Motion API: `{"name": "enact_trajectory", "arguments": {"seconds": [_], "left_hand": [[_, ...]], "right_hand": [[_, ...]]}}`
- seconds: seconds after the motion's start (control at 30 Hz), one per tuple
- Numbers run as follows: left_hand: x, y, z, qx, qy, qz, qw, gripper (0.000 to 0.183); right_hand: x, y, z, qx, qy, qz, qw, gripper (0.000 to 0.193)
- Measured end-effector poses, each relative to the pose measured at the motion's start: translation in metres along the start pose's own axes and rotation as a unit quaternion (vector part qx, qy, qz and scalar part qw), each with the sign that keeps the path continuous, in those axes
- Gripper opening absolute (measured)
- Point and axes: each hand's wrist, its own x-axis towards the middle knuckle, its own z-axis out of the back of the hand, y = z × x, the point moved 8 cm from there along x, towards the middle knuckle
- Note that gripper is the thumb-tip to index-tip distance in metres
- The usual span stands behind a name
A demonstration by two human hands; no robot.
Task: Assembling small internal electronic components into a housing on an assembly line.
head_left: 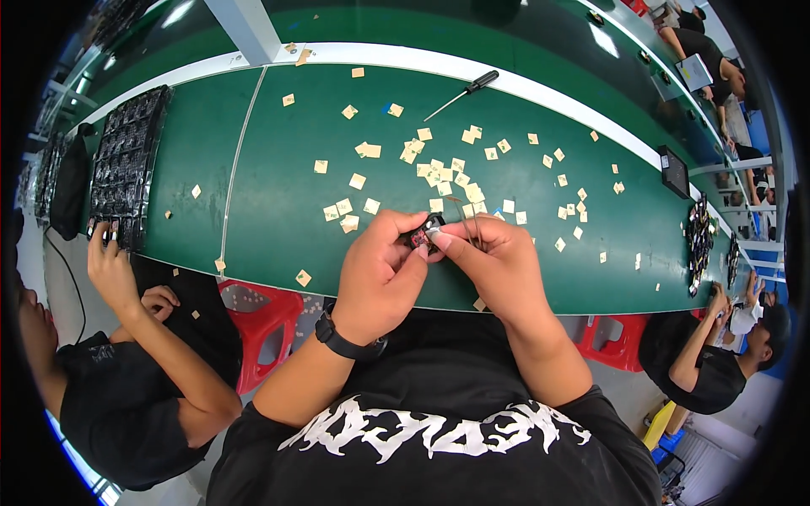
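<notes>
Close to the table's front edge, my left hand (381, 274) is closed around a small black device (415, 239), thumb and fingers at its sides. Some red shows on the device's face. My right hand (504, 263) meets it there, thumb and forefinger pinched at a small pale piece (434, 226) on the device. Thin metal tweezers (474, 223) are tucked in the same right hand, their slim arms sticking out past the fingers. The fingertips partly cover the device, so its details are hard to make out.
Many small cream paper squares (436, 173) lie scattered on the green table (287, 185). A black-handled screwdriver (481, 82) rests near the back rail. Black trays (126, 160) stand left, beside a co-worker's hand (110, 253). A black box (673, 171) and dark parts (699, 240) lie right.
</notes>
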Motion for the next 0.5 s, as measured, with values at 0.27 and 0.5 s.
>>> {"name": "enact_trajectory", "arguments": {"seconds": [0.27,0.5], "left_hand": [[-0.002,-0.005,-0.004,-0.042,0.009,-0.022,0.999,0.032],[-0.007,-0.007,-0.005,-0.036,0.048,-0.051,0.997,0.034]], "right_hand": [[0.007,0.002,0.006,0.021,-0.01,-0.04,0.999,0.017],[0.01,0.009,-0.005,0.079,0.098,-0.077,0.989,0.024]]}}
